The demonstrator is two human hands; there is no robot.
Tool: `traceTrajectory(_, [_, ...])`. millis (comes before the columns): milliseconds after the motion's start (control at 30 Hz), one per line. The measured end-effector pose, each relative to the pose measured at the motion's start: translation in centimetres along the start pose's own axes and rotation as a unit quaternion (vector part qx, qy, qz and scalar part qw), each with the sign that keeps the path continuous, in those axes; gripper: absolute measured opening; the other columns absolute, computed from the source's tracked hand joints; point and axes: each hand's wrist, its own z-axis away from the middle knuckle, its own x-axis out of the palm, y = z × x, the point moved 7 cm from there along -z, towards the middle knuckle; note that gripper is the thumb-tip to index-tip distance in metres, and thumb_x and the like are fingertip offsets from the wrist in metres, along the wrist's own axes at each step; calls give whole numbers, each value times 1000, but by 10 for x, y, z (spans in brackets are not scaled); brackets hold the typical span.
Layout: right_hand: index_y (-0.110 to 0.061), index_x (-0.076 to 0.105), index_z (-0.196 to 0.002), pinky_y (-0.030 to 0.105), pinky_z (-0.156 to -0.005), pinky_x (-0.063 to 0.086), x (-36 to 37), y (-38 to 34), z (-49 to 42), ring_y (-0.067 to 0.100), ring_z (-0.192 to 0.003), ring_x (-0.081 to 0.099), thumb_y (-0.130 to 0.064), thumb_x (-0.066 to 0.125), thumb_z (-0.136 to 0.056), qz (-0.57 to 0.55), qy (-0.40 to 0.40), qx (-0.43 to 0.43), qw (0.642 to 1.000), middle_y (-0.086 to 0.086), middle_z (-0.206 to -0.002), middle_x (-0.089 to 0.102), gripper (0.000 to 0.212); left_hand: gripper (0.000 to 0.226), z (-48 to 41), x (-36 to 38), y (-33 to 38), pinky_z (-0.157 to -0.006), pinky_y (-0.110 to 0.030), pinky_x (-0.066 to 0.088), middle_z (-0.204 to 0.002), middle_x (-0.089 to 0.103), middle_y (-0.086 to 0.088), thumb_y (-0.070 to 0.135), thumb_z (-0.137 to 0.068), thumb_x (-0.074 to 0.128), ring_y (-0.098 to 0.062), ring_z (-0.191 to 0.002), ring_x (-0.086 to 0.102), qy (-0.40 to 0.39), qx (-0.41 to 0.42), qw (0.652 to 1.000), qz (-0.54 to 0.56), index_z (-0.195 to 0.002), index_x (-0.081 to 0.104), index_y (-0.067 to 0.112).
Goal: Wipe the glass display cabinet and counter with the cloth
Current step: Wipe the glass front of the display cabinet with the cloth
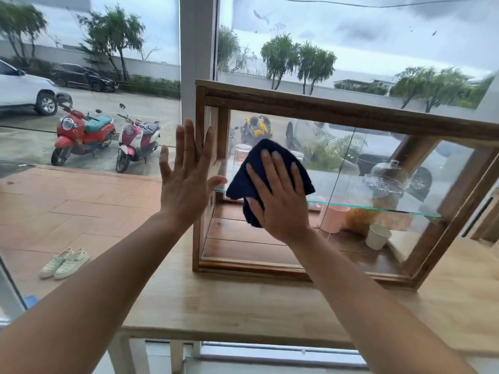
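Right hand (280,195): our grip here is a flat palm, fingers spread apart and pressed on the dark cloth (244,182), pinning it against the near glass pane of the display cabinet (337,114). Nothing is clamped; the cloth is held by pressure alone, with a fold hanging below the palm.

Left hand (186,174): open, fingers together and extended, laid flat along the cabinet's left wooden post, apparently bracing it. It holds nothing.

Key relation: the cloth sits at the left end of the pane, just beside the left post. The cabinet's long axis runs left to right and slightly far. Nearly all of the glass therefore lies to the right of the grip, so we judge the next stroke goes rightward, by the right hand.

The desk (243,306) lies below and nearer, with no cloth on it.
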Motion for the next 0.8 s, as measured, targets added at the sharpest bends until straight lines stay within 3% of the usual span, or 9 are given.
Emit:
traceTrajectory(133, [-24,33,-157,48,-127,4,39,-41,85,27,-154,22,-39,50,-102,19,-90,-236,967,7,-166,25,60,100,0,-1,-1,-121,-57,8,-168,-2,-21,53,-89,58,-34,-156,-2,3,1,1000,6,-161,-2,17])
traceTrajectory(200, [-25,33,-157,48,-127,0,47,-30,126,25,-153,23,-36,54,-100,41,-129,-296,945,5,-165,25,62,101,-1,-2,-1,-121,-57,9,-168,-2,-20,51,-89,60,-34,-156,-2,3,3,1000,11,-161,-3,18])
traceTrajectory(300, [-28,34,-157,48,-127,8,33,8,136,23,-152,23,-36,57,-98,57,-132,-280,949,4,-165,24,64,99,0,-2,-1,-121,-57,10,-168,-2,-21,50,-89,57,-33,-156,-2,8,3,1000,19,-161,-2,18])
traceTrajectory(400, [-29,37,-156,50,-123,22,3,48,97,26,-152,26,-42,55,-100,47,-88,-173,980,7,-164,28,60,97,0,-2,1,-121,-57,13,-168,0,-22,50,-89,56,-34,-156,-1,12,7,1000,21,-161,-1,17])
traceTrajectory(533, [-22,32,-157,52,-124,18,-19,66,19,33,-154,18,-44,47,-104,20,-26,13,999,14,-165,17,59,99,0,-2,1,-121,-55,11,-167,0,-23,49,-89,59,-29,-155,-8,15,3,1000,20,-160,-2,17])
traceTrajectory(600, [-19,34,-157,51,-125,15,-19,48,-3,34,-154,17,-43,46,-105,6,-2,56,998,14,-165,14,58,99,0,-3,0,-121,-56,11,-167,0,-23,50,-90,58,-28,-154,-9,16,2,1000,20,-160,-3,17])
traceTrajectory(700, [-18,35,-157,50,-126,12,-2,2,0,31,-154,17,-41,48,-104,-6,-8,1,1000,13,-165,15,59,97,0,-2,0,-122,-57,13,-168,-1,-22,53,-90,54,-30,-155,-8,10,-1,1000,14,-161,-1,16])
traceTrajectory(800, [-22,32,-158,48,-126,13,26,-35,46,27,-155,16,-40,47,-104,-2,-60,-129,990,8,-166,17,59,99,0,-2,-1,-121,-58,12,-168,-1,-22,53,-90,58,-35,-156,-1,5,-2,1000,10,-161,0,16])
